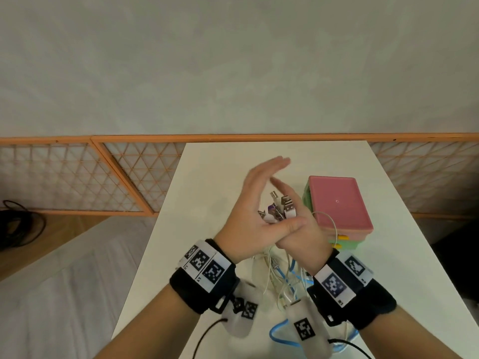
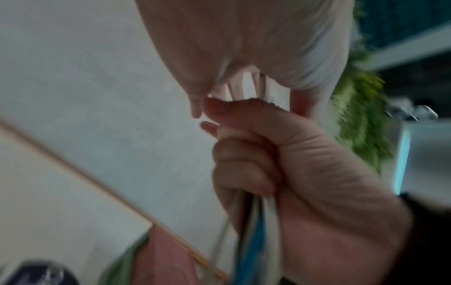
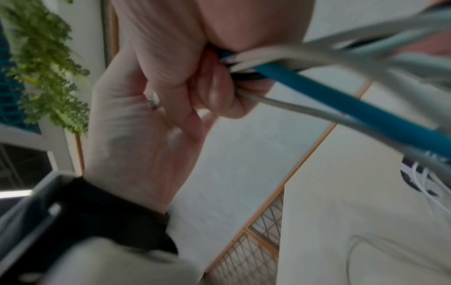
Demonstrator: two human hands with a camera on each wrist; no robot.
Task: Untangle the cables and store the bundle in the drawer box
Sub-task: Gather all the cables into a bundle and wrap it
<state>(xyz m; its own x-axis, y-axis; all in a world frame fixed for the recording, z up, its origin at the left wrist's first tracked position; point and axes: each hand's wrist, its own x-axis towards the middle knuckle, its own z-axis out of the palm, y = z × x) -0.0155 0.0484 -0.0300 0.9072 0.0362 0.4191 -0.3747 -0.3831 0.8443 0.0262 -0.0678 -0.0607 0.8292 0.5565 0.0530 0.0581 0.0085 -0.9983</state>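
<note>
Here the right hand (image 1: 298,229) fists the cables (image 1: 281,208) plug-ends up, keeping them aligned over the worktop (image 1: 212,177); the left hand (image 1: 255,203), fingers straight, presses alongside. Box (image 1: 337,200) sits just right, drawer closed.

Home-like room, white table (image 1: 212,177), orange lattice screen (image 1: 77,174), hanging greenery (image 3: 46,63)

No readable text anywhere; the wristbands (image 1: 204,265) beside the drawer box (image 1: 339,203) carry only black-and-white square marker patterns.
</note>
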